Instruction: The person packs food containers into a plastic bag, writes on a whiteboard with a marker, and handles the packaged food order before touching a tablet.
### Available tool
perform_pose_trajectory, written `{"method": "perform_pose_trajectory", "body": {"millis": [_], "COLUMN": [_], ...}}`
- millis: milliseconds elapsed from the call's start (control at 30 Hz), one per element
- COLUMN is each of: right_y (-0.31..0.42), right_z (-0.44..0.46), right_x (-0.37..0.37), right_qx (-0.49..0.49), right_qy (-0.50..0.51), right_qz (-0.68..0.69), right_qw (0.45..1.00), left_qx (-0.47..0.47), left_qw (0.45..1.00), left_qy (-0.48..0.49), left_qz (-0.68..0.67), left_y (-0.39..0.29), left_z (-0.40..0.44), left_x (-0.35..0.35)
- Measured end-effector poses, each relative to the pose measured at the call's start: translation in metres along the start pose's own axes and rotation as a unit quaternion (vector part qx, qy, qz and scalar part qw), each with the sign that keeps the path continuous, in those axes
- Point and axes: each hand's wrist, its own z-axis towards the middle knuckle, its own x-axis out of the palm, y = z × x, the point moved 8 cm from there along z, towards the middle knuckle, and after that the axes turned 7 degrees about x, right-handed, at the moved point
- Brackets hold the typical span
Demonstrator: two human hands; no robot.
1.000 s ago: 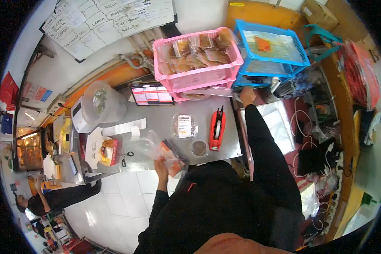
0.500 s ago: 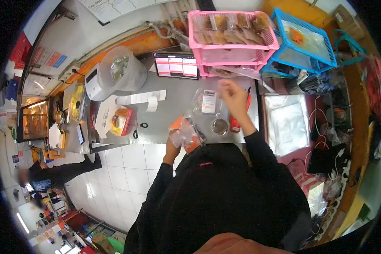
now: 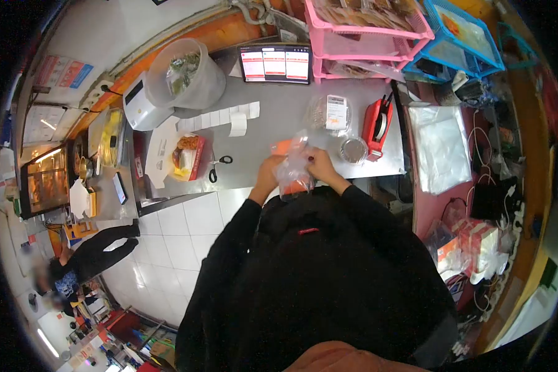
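A clear plastic bag with orange patches (image 3: 295, 168) is held between my two hands at the table's front edge. My left hand (image 3: 268, 175) is closed on its left side. My right hand (image 3: 321, 165) pinches the bag's right side near the top. Past the hands lies a clear round container with a white printed label (image 3: 336, 113). A small round tub with a silvery top (image 3: 353, 149) stands in front of that container. Beside them is a red tape dispenser (image 3: 376, 129) holding a roll of tape.
Black-handled scissors (image 3: 219, 167), an open box of fried food (image 3: 186, 158) and a paper receipt strip (image 3: 220, 116) lie leftward. Behind are a tablet (image 3: 275, 64), a translucent bucket (image 3: 195, 80) and pink stacked baskets (image 3: 369, 43). Plastic sheets (image 3: 440, 149) lie rightward. Another person (image 3: 84, 263) is at far left.
My right hand has come down from beside the labelled container and now grips the plastic bag along with my left hand. The head view has shifted, so the table things appear higher.
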Motion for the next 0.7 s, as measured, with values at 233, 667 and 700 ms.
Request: {"method": "perform_pose_trajectory", "body": {"millis": [233, 667, 700], "right_y": [0.033, 0.049, 0.039], "right_z": [-0.02, -0.037, -0.032], "right_x": [-0.004, 0.013, 0.017], "right_qx": [-0.116, -0.115, -0.103], "right_qy": [-0.11, -0.181, -0.17], "right_qz": [-0.044, -0.021, 0.019], "right_qw": [0.986, 0.977, 0.98], "left_qx": [-0.143, -0.496, -0.486], "left_qw": [0.97, 0.687, 0.677], "left_qy": [0.14, -0.003, -0.022], "left_qz": [-0.135, -0.532, -0.552], "left_y": [0.008, 0.067, 0.065], "left_z": [0.033, -0.047, -0.048], "left_x": [0.006, 0.048, 0.048]}}
